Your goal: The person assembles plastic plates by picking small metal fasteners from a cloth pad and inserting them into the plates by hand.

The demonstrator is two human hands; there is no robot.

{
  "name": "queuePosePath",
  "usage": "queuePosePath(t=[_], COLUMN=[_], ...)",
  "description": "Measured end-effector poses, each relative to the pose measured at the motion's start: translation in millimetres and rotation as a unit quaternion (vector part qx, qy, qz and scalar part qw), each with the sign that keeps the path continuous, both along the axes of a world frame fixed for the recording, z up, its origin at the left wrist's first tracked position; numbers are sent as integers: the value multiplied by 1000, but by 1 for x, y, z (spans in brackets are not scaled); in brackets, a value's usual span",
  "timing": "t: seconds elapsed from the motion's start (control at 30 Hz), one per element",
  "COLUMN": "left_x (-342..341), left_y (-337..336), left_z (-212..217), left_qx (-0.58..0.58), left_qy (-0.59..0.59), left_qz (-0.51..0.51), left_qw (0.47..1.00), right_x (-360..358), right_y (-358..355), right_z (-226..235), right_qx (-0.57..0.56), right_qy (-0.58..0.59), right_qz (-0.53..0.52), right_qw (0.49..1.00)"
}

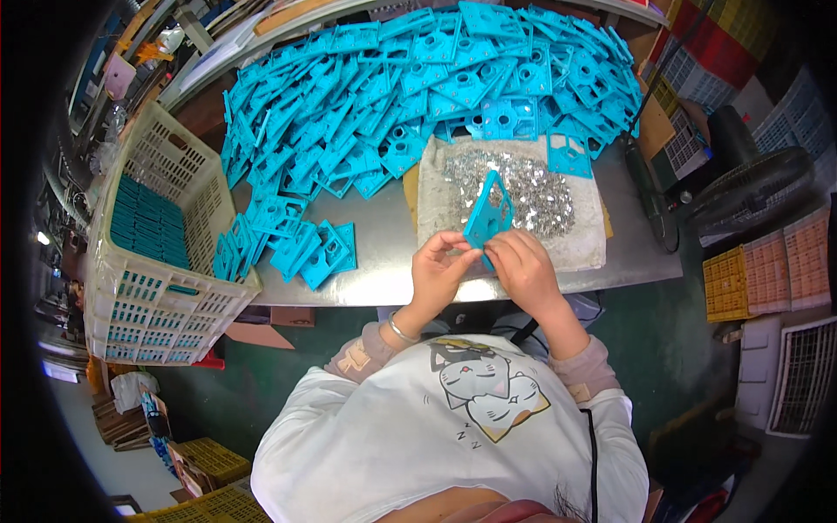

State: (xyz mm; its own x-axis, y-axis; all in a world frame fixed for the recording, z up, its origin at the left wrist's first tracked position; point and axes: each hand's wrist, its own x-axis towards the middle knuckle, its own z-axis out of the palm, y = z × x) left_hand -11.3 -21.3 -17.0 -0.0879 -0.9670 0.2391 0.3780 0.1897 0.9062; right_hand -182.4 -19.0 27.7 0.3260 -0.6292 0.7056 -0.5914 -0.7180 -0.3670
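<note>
A turquoise plastic plate with cut-outs [490, 214] is held up on edge between my two hands, over the near edge of a whitish cloth [440, 209]. My left hand [440, 270] pinches its lower left corner. With fingers closed, my right hand [525, 268] grips the lower right side; whether a small part is also in those fingers is hidden. Just beyond lies a spread of small shiny metal pieces [540, 196] on the cloth. A large heap of similar turquoise plates [418, 78] covers the back of the metal table [375, 253].
At the left stands a white crate [166, 305] with neatly stacked turquoise plates [146, 222] inside. Several loose plates [314, 253] lie near the table's left front. A dark power screwdriver [647, 187] hangs at the right, beside a black fan [750, 187]. More crates [767, 266] stand farther right.
</note>
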Motion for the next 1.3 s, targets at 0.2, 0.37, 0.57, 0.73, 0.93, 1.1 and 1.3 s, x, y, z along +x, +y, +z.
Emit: queuePosePath(t=[0.2, 0.37, 0.57, 0.73, 0.93, 1.1, 1.3], left_x=[0, 1, -4, -3, -1, 7, 14], left_y=[4, -4, 0, -1, -3, -7, -11], left_z=[6, 0, -8, -4, -8, -7, -5], left_qx=[-235, -321, -119, -97, -101, -91, -108], left_qy=[-186, -215, -66, -16, -29, -39, -50], left_qz=[101, 103, 110, 69, 67, 126, 136], left_qw=[949, 916, 985, 993, 992, 987, 984], right_x=[10, 22, 18, 16, 15, -11, -35], right_y=[5, 6, 1, -1, -7, -35, -71], right_z=[-5, -10, -9, -10, -11, -39, -54], right_qx=[120, 219, 215, 224, 234, 228, 206], right_qy=[-97, -145, -167, -181, -155, -74, -3], right_qz=[-13, -42, -25, 1, -4, -130, -170], right_qw=[988, 964, 962, 958, 960, 962, 964])
